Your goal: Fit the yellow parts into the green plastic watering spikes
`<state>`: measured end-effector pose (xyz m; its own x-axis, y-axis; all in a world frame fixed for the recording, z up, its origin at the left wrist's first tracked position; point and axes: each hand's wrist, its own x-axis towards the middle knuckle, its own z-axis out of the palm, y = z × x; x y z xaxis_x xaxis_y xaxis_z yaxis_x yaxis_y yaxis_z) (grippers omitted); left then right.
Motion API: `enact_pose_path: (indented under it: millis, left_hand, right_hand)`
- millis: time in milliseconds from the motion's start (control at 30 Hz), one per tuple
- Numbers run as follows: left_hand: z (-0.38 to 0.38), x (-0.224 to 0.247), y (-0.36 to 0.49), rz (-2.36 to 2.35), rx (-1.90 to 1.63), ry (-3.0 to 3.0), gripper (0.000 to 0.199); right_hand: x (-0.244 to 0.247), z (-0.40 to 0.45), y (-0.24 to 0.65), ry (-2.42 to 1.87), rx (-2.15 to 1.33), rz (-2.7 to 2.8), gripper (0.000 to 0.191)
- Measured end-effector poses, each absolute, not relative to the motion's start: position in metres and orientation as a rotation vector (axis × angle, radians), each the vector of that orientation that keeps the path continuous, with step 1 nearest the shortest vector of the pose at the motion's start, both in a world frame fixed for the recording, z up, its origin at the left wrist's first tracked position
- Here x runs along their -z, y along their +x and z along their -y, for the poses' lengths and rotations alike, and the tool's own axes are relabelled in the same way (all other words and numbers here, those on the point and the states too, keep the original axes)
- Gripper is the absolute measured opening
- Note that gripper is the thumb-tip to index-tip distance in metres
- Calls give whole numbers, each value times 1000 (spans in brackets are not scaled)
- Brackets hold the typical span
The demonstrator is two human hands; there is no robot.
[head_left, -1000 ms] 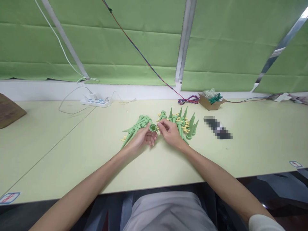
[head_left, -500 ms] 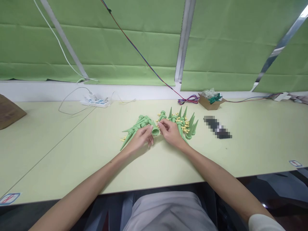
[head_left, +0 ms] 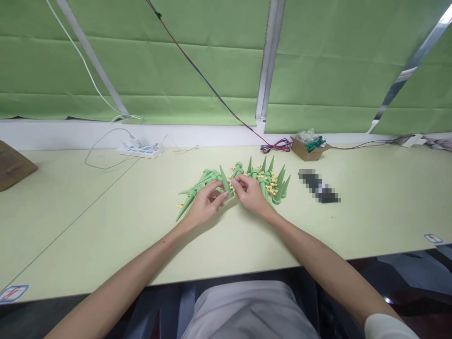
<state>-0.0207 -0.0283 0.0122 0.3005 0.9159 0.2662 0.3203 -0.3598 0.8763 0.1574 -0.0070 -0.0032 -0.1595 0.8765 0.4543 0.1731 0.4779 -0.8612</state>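
Observation:
My left hand (head_left: 207, 201) has its thumb and fingers around the base of a green plastic watering spike (head_left: 223, 179), whose point stands up. Close beside it, my right hand (head_left: 249, 194) is pinched together near a bit of yellow; what lies between its fingertips is too small to make out. Left of my left hand lies a pile of green spikes (head_left: 192, 194) with some yellow parts. Past my right hand, more green spikes stand point up (head_left: 280, 186) among a cluster of small yellow pieces (head_left: 271, 184).
A pale table (head_left: 106, 230) spreads under everything. At its back are a power strip (head_left: 143, 150), a coiled red-and-blue cable (head_left: 276, 146) and a small cardboard box (head_left: 310, 151) with plastic wrap. A blurred dark object (head_left: 319, 187) lies to the right.
The spike by my left hand has turned from lying with its round open end toward me to standing point up. My left fingers have shifted around its base; my right hand stays nearly still.

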Motion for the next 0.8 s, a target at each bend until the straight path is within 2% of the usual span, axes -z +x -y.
enact_pose_path:
  millis: [233, 533, 667, 800]
  left_hand:
    - [24, -5, -22, -1135, -1135, 1933, 27]
    - [23, -3, -17, -1196, -1111, 1853, 38]
    - [24, -7, -17, -1235, -1126, 1707, 36]
    - [20, -8, -19, -1074, -910, 1534, 62]
  right_hand:
    - [6, 4, 157, -935, -826, 1627, 39]
    - [8, 3, 157, -965, -822, 1523, 34]
    - [9, 3, 159, -971, -772, 1498, 35]
    - [9, 5, 157, -930, -775, 1538, 36]
